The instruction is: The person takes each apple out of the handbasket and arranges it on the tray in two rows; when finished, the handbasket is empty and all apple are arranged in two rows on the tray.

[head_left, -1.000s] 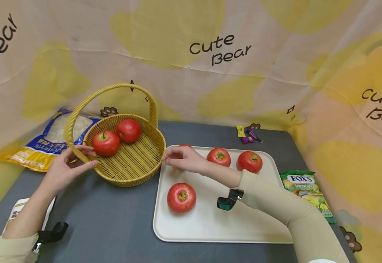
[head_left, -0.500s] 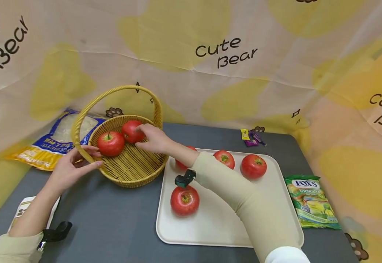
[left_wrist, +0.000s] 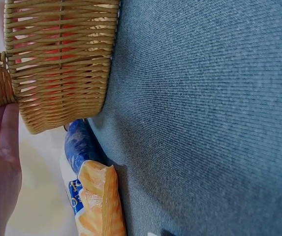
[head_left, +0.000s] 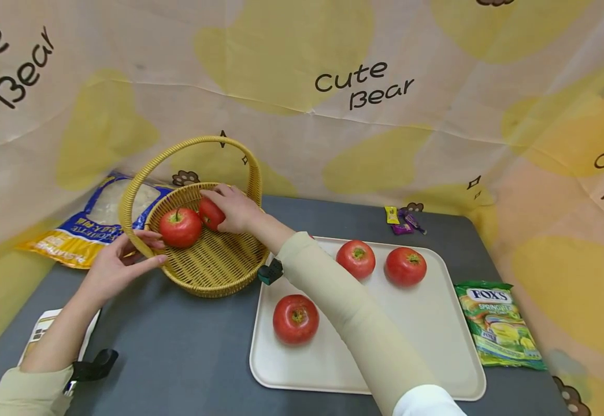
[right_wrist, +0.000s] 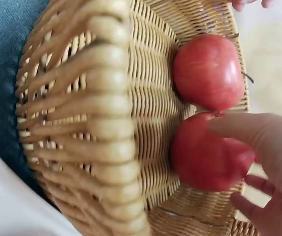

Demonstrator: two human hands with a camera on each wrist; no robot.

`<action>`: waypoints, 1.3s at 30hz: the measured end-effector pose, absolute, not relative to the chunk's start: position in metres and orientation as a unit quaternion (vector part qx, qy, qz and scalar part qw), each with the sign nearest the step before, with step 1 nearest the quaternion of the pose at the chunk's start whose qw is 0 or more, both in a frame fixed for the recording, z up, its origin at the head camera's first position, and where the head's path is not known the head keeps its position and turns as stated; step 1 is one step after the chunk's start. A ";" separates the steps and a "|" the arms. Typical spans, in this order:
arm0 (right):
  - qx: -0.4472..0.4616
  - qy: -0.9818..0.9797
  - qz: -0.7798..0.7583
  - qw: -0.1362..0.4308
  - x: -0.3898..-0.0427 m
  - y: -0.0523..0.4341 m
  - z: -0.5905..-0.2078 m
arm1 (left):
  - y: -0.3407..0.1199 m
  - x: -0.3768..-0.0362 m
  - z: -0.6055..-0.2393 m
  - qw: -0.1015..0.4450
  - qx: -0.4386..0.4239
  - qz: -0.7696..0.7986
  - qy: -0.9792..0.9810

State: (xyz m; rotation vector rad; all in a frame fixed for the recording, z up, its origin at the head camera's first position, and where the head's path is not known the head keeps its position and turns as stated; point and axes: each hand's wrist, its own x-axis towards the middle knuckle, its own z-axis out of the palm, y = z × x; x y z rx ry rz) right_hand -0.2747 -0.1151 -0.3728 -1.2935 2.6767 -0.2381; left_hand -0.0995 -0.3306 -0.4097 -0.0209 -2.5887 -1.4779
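A woven yellow basket [head_left: 213, 271] with a hoop handle stands left of a white tray [head_left: 437, 346]. Two red apples lie in it. My right hand [head_left: 223, 211] reaches into the basket and grips the back apple [head_left: 209, 214], thumb and fingers curled round it. The right wrist view shows that apple [right_wrist: 204, 157] under my fingers [right_wrist: 259, 132], beside the other apple [right_wrist: 208, 71]. My left hand [head_left: 148, 251] pinches the foot of the basket handle [head_left: 137, 245], next to the front apple [head_left: 180, 227]. Three apples show on the tray [head_left: 296, 319], [head_left: 356, 259], [head_left: 406, 267].
A blue and yellow bag [head_left: 88, 222] lies behind the basket against the printed cloth backdrop. A green Fox's sweets packet [head_left: 499, 329] sits right of the tray, with small wrapped sweets [head_left: 403, 219] at the back. A printed card [head_left: 47, 329] lies under my left forearm.
My right hand left the tray's far left corner, crossed into the basket and closed round the back apple. My left hand stayed on the basket handle.
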 end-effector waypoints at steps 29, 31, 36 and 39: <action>-0.420 0.851 -0.298 0.104 -0.260 -0.053 -0.378 | -0.327 -0.097 -0.405 0.071 0.013 -0.482 -0.873; -0.387 0.848 -0.346 0.109 -0.254 -0.040 -0.376 | -0.326 -0.097 -0.406 0.071 0.014 -0.482 -0.873; -0.273 0.844 -0.438 0.146 -0.232 0.001 -0.373 | -0.326 -0.097 -0.406 0.076 0.007 -0.488 -0.869; -0.222 0.844 -0.461 0.163 -0.220 0.029 -0.376 | -0.325 -0.097 -0.406 0.076 0.004 -0.490 -0.869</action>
